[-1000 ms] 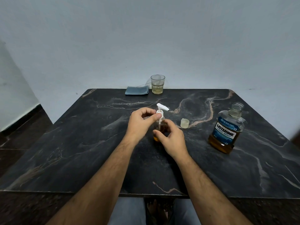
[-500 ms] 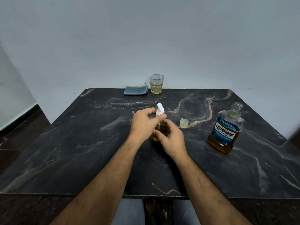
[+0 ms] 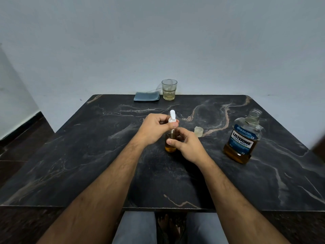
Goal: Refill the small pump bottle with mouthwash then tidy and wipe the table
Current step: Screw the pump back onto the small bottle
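Left hand [image 3: 153, 129]: pinching the white pump head [image 3: 172, 118] at its collar between thumb and fingers, clenched on it above the small bottle's neck.
Right hand [image 3: 187, 144]: wrapping around the small pump bottle [image 3: 170, 147], thumb across its front, grasping it upright on the table.
Small pump bottle: standing near the middle of the black marble table [image 3: 88, 155], holding amber liquid in its lower part; the pump's tube is showing between collar and bottle, so the head is sitting raised, not seated.
Change from a second ago: the spout was pointing to the right; half a second ago it was turning, and now it is pointing away toward the wall, while both hands are keeping their places.
Small cap [image 3: 198, 131]: lying on the table just to the right of the right hand, apart from it.
Listerine Cool Mint bottle [image 3: 243, 140]: standing uncapped near the right edge, well apart from the hands, part full of amber mouthwash.
Glass tumbler [image 3: 169, 89]: standing at the far edge, holding a little pale liquid.
Folded blue cloth [image 3: 146, 96]: lying just to the left of the tumbler.
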### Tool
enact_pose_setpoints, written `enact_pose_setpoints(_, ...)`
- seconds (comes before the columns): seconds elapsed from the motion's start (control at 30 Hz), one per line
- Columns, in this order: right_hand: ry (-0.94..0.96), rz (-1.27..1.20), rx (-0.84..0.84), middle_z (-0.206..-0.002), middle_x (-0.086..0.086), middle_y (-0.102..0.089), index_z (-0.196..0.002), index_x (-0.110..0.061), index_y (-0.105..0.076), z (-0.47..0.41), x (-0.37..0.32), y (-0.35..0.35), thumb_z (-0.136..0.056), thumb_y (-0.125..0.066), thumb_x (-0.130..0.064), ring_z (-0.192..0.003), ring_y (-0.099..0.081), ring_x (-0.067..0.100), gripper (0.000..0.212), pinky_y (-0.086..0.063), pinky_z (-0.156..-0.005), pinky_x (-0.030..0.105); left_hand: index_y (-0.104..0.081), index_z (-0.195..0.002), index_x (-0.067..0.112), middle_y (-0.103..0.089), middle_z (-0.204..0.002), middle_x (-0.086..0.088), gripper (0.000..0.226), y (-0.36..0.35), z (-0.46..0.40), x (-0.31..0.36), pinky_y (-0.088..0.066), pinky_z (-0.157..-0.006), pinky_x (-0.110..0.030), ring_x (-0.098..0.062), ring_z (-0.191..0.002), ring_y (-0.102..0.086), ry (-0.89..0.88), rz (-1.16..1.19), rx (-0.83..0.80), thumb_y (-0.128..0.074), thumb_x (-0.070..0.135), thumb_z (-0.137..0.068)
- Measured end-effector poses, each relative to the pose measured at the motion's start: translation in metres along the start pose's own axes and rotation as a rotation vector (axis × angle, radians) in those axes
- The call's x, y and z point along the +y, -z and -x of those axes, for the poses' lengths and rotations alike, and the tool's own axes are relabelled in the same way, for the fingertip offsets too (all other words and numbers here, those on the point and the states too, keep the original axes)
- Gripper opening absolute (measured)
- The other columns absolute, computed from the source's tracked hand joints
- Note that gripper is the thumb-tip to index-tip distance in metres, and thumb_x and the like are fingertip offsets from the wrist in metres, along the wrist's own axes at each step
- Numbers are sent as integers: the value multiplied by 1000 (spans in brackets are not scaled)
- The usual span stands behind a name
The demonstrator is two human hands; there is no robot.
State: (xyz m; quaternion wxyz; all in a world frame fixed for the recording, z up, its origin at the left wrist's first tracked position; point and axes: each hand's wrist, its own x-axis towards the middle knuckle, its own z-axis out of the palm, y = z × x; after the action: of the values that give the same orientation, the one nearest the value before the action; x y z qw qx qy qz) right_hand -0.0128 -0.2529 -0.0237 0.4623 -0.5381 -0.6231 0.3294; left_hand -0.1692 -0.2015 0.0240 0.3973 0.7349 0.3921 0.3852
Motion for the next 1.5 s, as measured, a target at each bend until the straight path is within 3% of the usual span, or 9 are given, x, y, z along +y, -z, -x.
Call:
enact_pose_setpoints(0.3,-60,-37,-113,-105,11,-73,-114,-10,-67,-6,-4,10,-82,-78,-14,-99,-69,24,34,-54,-92,46,-78,-97,31,-77,-102,6,14,1,2,0,-52,-101,-44,-11,-104,-70,9,54,-31,-77,27,-84)
enact_pose_setpoints(0.63,-9,43,20,-110,-1,-72,-121,-16,-65,8,-2,-3,-85,-75,-20,-105,-66,15,37,-50,-100,44,-77,-101,27,-77,-101,6,17,-5,10,0,-54,-92,-33,-8,-99,-71,43,93,24,-77,23,-84)
enact_pose_setpoints(0.77,-9,92,86,-109,-3,-72,-119,-18,-67,12,-4,-6,-82,-78,-19,-104,-66,12,39,-50,-98,39,-72,-112,22,-76,-106,6,33,-14,22,-9,-53,-99,-36,-8,-104,-70,48,74,77,-80,24,-80)
enact_pose_setpoints(0.9,-69,161,16,-114,-1,-72,-123,-16,-67,15,0,0,-74,-84,-17,-106,-66,12,52,-50,-100,37,-66,-126,23,-73,-114,10,49,-14,29,-17,-50,-103,-39,-6,-111,-66,46,-11,136,-81,26,-79)
enact_pose_setpoints(1.07,-158,236,193,-104,-2,-70,-121,-11,-67,18,9,17,-80,-80,-14,-95,-68,9,43,-53,-93,28,-67,-120,34,-74,-107,17,43,6,25,-20,-51,-102,-36,1,-103,-67,82,-31,134,-81,26,-80)
enact_pose_setpoints(1.2,-190,360,429,-85,-11,-67,-105,-16,-71,16,13,38,-84,-75,-21,-82,-63,7,22,-44,-76,20,-64,-130,22,-72,-115,12,51,23,25,-29,-48,-105,-39,-4,-109,-65,121,-22,193,-80,24,-81)
enact_pose_setpoints(1.3,-257,428,483,-96,-1,-72,-114,-14,-67,8,14,46,-87,-71,-27,-86,-62,11,30,-43,-76,23,-61,-133,21,-71,-114,14,56,25,27,-33,-49,-105,-36,-1,-107,-65,115,-13,237,-80,23,-80)
enact_pose_setpoints(1.43,-311,478,478,-108,9,-71,-129,-6,-57,-6,19,49,-89,-69,-30,-107,-63,24,49,-49,-94,38,-51,-143,24,-66,-119,16,69,21,28,-35,-48,-104,-32,4,-109,-61,143,-11,246,-80,23,-80)
enact_pose_setpoints(1.5,-332,510,447,-109,11,-70,-128,-3,-56,-13,22,51,-87,-69,-32,-107,-63,27,51,-50,-91,39,-48,-145,24,-66,-124,14,73,20,29,-36,-47,-107,-35,2,-113,-61,149,-15,238,-81,22,-79)
